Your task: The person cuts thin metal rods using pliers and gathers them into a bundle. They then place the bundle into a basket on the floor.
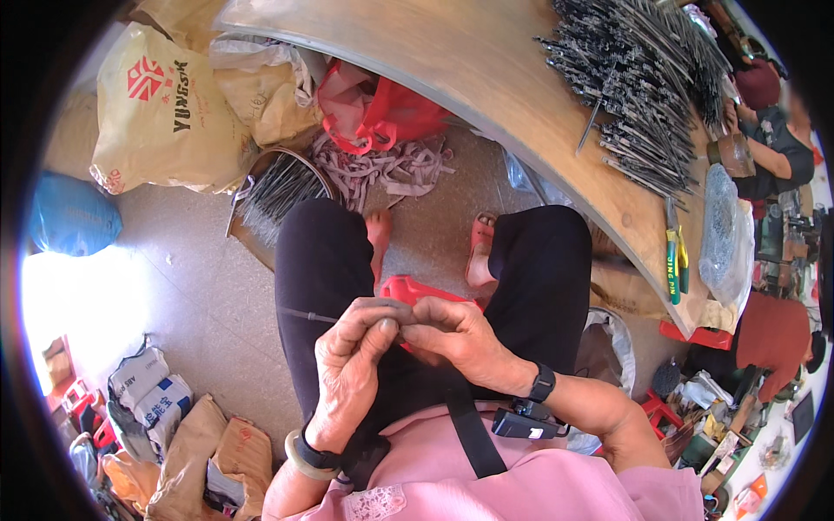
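Your left hand (352, 347) and right hand (452, 334) meet above your lap, fingertips pressed together around a thin dark rod (306, 316) — its free end sticks out to your left, across your black trouser leg. Both hands are closed narrowly on it, the left thumb and forefinger pinching it near the middle, the right hand's fingers curled over the other end, which is hidden. Just beyond your knuckles shows the red stool (408, 288), between your knees. Your feet in pink sandals (479, 252) rest on the grey floor near a heap of pale fabric strips (382, 167). Beside your left knee stands a round bucket (280, 187) full of similar dark rods. To your right curves the wooden table (486, 69), carrying a large pile of dark rods (647, 78), green-handled pliers (674, 260) and a clear bag of small metal parts (721, 230) — another person sits at its far side. Sacks and a red bag (378, 113) lie under the table's edge.
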